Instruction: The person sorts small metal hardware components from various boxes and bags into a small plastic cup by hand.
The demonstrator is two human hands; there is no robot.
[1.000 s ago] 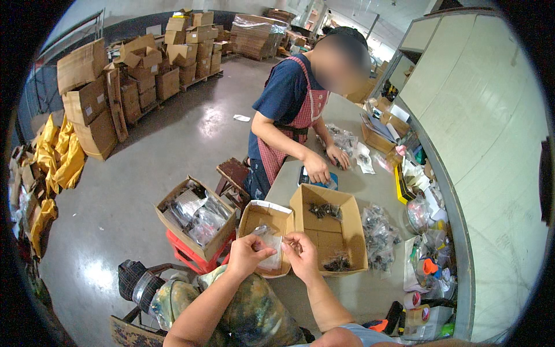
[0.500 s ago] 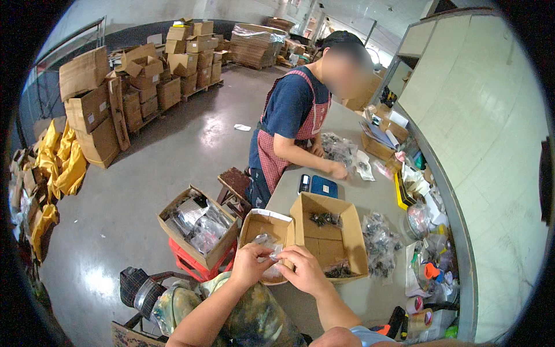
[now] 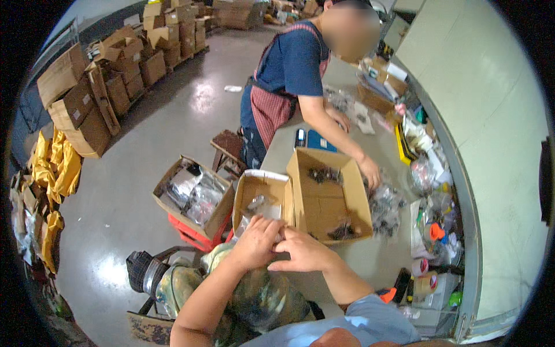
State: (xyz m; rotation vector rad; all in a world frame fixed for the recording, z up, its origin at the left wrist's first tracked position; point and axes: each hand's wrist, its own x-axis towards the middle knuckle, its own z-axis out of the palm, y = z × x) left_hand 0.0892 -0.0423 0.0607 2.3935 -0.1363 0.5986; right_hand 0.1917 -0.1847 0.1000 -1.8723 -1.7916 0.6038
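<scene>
My left hand (image 3: 259,242) and my right hand (image 3: 306,250) meet at the near edge of a small open cardboard box (image 3: 238,199). The left fingers are closed over a clear plastic bag (image 3: 241,225), of which only a little shows beside the hand. My right fingers curl in against the left fingertips, and what they pinch is hidden. Inside the small box lie more clear bags (image 3: 258,202). A larger open carton (image 3: 321,202) touches it on the right, with clusters of small dark parts (image 3: 341,230) in two corners.
Across the table (image 3: 283,147), a co-worker in a checked apron (image 3: 272,113) reaches to a pile of bagged parts (image 3: 386,211) right of the carton. A box of filled bags (image 3: 196,194) rests on a red stool (image 3: 193,234) at left. Tapes and clutter (image 3: 433,231) line the wall.
The view has tipped down. My left hand has turned over the bag, covering most of it. The co-worker's arm has stretched toward me, from beside the blue scale to the bagged parts.
</scene>
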